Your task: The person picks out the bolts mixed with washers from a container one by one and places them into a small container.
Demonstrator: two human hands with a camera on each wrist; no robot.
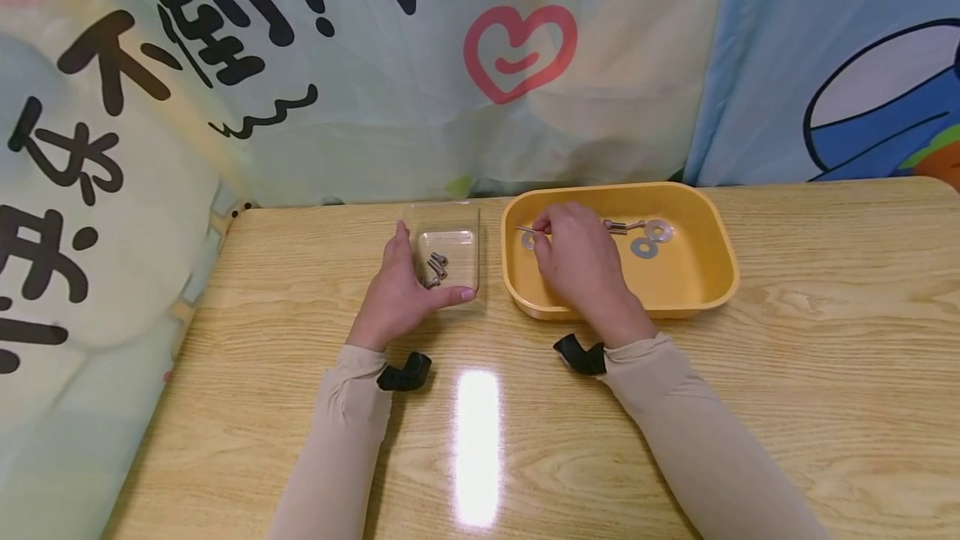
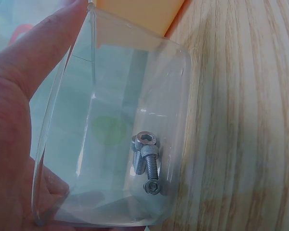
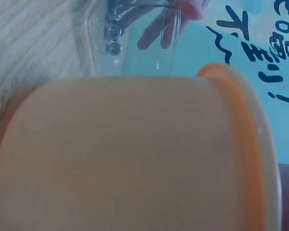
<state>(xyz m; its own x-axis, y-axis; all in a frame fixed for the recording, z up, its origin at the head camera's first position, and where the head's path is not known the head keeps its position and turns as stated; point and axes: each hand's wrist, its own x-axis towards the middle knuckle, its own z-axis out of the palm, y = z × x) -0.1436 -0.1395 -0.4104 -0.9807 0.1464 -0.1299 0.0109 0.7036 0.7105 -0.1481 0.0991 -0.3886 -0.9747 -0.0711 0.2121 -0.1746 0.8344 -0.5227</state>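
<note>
Printed pale fabric backdrop [image 1: 637,107] with black lettering and a red heart outline: stands behind the yellow tray. Light wood-grain table [image 1: 840,340]: supports the tray from below. Yellow rounded-rectangular tray [image 1: 678,282]: landmark for all positions that follow.

Left hand [image 1: 397,290]: to the left of the tray, spread wide, with thumb and fingers wrapped round the sides of a clear rectangular plastic box [image 1: 463,248]. The box sits just beside the tray's left end, not touching it in the head view. Right hand [image 1: 581,261]: reaches into the left half of the tray, fingers curled and fingertips brought together in a pinch.

Black wrist straps [image 1: 405,372]: one at each cuff, nearer the person than the tray.

Flat silver metal washers [image 1: 654,249]: two right of the tray's middle, another near its left wall. Silver socket-head bolts [image 2: 152,163]: a small group inside the box, left of the tray; further silver metal fasteners [image 1: 615,227] lie inside the tray, right of the right hand. Slender silver metal rod [image 1: 525,229]: pinched by the right hand, one end projecting toward the tray's left wall.
</note>
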